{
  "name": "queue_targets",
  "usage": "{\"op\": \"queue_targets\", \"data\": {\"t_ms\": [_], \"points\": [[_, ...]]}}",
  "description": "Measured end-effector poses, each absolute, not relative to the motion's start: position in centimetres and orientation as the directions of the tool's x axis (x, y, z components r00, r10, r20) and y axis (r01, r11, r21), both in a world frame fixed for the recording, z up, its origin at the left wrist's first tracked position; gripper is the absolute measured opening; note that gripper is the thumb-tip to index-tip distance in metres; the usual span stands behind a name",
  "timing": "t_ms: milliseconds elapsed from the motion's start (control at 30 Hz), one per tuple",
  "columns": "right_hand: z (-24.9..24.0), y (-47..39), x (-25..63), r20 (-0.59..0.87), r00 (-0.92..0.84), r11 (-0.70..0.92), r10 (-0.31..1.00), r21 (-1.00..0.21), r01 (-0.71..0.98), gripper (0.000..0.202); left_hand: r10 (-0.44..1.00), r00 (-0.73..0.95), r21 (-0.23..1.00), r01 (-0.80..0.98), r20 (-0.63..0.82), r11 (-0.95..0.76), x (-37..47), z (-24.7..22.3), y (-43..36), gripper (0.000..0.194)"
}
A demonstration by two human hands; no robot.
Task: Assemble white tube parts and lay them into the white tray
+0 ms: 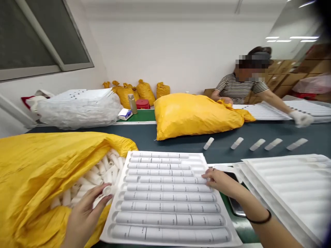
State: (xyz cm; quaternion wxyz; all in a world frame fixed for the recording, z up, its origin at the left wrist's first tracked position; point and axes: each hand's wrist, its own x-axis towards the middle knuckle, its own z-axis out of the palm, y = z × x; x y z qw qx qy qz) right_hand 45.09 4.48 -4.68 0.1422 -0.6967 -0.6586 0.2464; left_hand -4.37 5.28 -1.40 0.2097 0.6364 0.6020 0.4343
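A white tray (198, 156) lies in front of me, with rows of white labelled tubes (168, 206) end to end in its grooves. On its left, my left hand (86, 210) pinches a small white plastic tube (107, 190), its round open end facing me. My right hand (219, 181) is at the tray's right side, fingers closed at the end of a row on a labelled tube (200, 180). Beside my left hand, an open yellow sack (46, 172) spills loose white tubes (90, 177).
Several white tubes (208, 143) stand or lean on the dark conveyor belt (137, 132). A full yellow sack (196, 113) lies across it. Stacked white trays (287, 186) and a phone (236, 203) are at right. A co-worker in a striped top (240, 88) reaches over trays opposite.
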Motion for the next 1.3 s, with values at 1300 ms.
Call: {"op": "queue_targets", "data": {"t_ms": [1300], "points": [[3.6,1.7,30.6,0.339,-0.25,0.415,0.907,-0.822,0.389,0.026,0.725,0.449,0.592,0.42,0.523,-0.688,6.3,3.9,2.3,0.034]]}}
